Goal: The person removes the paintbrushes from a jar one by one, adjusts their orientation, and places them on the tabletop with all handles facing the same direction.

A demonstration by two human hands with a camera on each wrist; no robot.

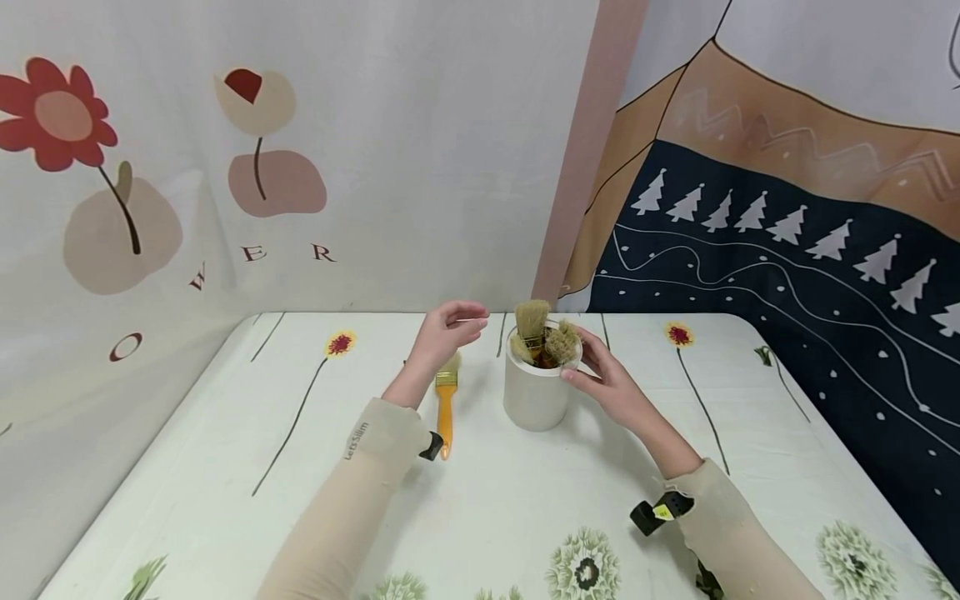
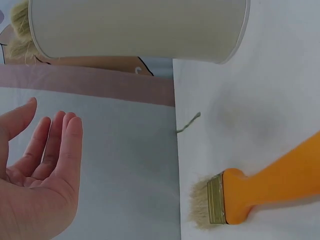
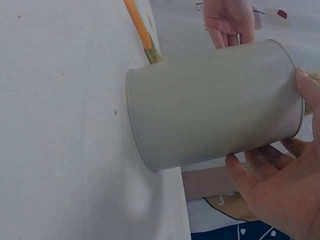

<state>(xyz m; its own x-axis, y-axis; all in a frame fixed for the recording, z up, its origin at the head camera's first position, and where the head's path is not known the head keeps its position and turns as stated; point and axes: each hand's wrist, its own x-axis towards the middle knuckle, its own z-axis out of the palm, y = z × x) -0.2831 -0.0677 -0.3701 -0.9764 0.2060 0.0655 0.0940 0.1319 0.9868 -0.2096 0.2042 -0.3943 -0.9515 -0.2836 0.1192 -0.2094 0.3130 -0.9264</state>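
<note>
An off-white cylindrical canister [image 1: 536,400] is upright on or just over the table; I cannot tell whether its base touches. Bristly brush heads [image 1: 532,321] stick out of its top, their lower parts hidden inside. My right hand [image 1: 607,383] grips its right side near the rim; the right wrist view shows the thumb [image 3: 307,87] at the rim and fingers along the wall. Left of the canister, my left hand [image 1: 446,337] hovers apart from it, fingers loosely bent and holding nothing. Below that hand lies a flat paintbrush [image 1: 446,408] with an orange handle, partly behind the wrist.
The white tablecloth [image 1: 480,517] has printed flowers and stems. A pale curtain [image 1: 420,150] with flower prints hangs behind, and a dark cloth [image 1: 750,275] with white trees hangs at the right. Each wrist carries a small black camera [image 1: 660,512].
</note>
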